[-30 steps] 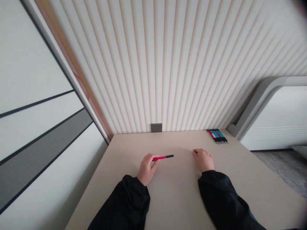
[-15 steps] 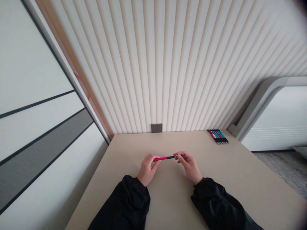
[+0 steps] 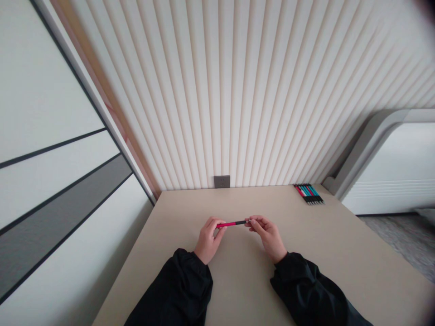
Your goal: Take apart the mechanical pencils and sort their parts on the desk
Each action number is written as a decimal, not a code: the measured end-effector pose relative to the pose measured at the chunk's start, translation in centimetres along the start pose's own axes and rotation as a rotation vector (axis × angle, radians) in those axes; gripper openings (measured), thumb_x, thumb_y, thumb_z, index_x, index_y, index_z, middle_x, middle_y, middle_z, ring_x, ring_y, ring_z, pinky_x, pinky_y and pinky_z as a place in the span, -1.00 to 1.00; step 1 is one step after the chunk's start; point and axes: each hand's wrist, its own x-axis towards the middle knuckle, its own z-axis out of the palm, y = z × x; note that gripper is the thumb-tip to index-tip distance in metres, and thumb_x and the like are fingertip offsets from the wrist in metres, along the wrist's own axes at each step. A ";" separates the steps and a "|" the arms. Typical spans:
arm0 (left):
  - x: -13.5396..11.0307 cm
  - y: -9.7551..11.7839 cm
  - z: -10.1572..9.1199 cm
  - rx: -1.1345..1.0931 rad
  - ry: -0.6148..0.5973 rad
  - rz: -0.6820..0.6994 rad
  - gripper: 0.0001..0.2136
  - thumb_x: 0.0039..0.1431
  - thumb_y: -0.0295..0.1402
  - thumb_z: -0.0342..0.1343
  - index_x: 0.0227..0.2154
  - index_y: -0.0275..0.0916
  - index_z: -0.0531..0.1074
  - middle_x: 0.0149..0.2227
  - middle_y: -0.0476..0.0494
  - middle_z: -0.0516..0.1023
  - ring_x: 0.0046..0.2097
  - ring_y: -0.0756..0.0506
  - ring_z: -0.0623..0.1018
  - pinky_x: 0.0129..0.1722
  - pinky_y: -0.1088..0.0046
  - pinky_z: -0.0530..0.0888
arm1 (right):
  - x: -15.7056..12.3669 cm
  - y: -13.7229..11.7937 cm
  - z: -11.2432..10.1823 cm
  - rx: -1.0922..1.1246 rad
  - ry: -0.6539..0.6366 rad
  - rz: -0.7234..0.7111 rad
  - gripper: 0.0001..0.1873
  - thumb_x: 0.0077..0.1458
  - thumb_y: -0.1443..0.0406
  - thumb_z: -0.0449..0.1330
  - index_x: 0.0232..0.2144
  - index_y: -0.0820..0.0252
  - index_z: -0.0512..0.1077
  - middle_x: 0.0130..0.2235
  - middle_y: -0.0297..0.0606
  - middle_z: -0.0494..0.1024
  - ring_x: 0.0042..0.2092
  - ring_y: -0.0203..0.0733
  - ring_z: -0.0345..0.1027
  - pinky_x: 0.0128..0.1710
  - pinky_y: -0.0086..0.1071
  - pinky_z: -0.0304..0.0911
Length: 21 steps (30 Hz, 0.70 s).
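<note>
Pen (image 3: 227,224), beige table (image 3: 243,276), ribbed wall (image 3: 224,99) behind

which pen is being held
The red pen held in the left hand, with the right hand at its black end; the other pens lie side by side near the table's far right corner.

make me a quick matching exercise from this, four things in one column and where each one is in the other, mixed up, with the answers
Things
1. red pen
2. row of pens
3. socket
4. right hand

Places
A. low on the ribbed wall, by the back edge of the table
B. at the black end of a pen
C. near the table's far right corner
D. held in the left hand

Right pairs: 1-D, 2-C, 3-A, 4-B
</note>
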 end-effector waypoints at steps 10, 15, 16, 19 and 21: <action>0.2 0.5 -0.3 -0.007 -0.030 0.013 -0.91 0.26 -0.38 0.02 -0.27 -0.21 0.42 -0.27 -0.12 0.46 -0.20 -0.07 0.47 -0.16 0.35 0.45 | -0.5 -0.6 0.5 -0.082 -0.104 0.026 -0.56 -0.03 -0.02 0.28 -0.24 0.19 0.45 -0.20 -0.11 0.60 -0.17 -0.05 0.50 -0.20 -0.24 0.35; 0.2 0.5 -0.3 -0.012 -0.026 0.011 -0.90 0.25 -0.35 0.04 -0.27 -0.20 0.43 -0.27 -0.13 0.47 -0.19 -0.09 0.49 -0.16 0.35 0.46 | -0.8 -0.3 0.7 -0.163 -0.129 0.036 -0.55 -0.04 -0.01 0.29 -0.22 0.20 0.46 -0.32 -0.17 0.62 -0.23 -0.08 0.50 -0.18 -0.23 0.34; 0.1 0.4 -0.2 -0.009 -0.016 0.006 -0.90 0.24 -0.34 0.05 -0.26 -0.20 0.43 -0.27 -0.13 0.48 -0.19 -0.09 0.49 -0.16 0.36 0.46 | -0.8 -0.3 0.7 -0.170 -0.128 0.029 -0.56 -0.03 0.00 0.28 -0.23 0.20 0.47 -0.33 -0.17 0.62 -0.25 -0.09 0.49 -0.19 -0.24 0.34; 0.0 0.1 -0.1 0.013 0.048 -0.030 -0.84 0.19 -0.32 0.11 -0.18 -0.21 0.40 -0.28 -0.10 0.49 -0.23 -0.07 0.49 -0.20 0.39 0.46 | -0.7 -0.2 0.5 -0.175 -0.105 -0.007 -0.58 -0.02 0.00 0.28 -0.24 0.20 0.47 -0.35 -0.19 0.61 -0.28 -0.12 0.48 -0.22 -0.27 0.34; -0.1 0.0 0.0 0.027 0.094 -0.074 -0.77 0.17 -0.30 0.13 -0.13 -0.22 0.38 -0.30 -0.08 0.49 -0.28 -0.05 0.49 -0.25 0.42 0.46 | -0.6 -0.2 0.3 -0.171 -0.088 -0.027 -0.59 -0.01 0.01 0.28 -0.24 0.19 0.47 -0.37 -0.19 0.61 -0.30 -0.13 0.47 -0.24 -0.28 0.33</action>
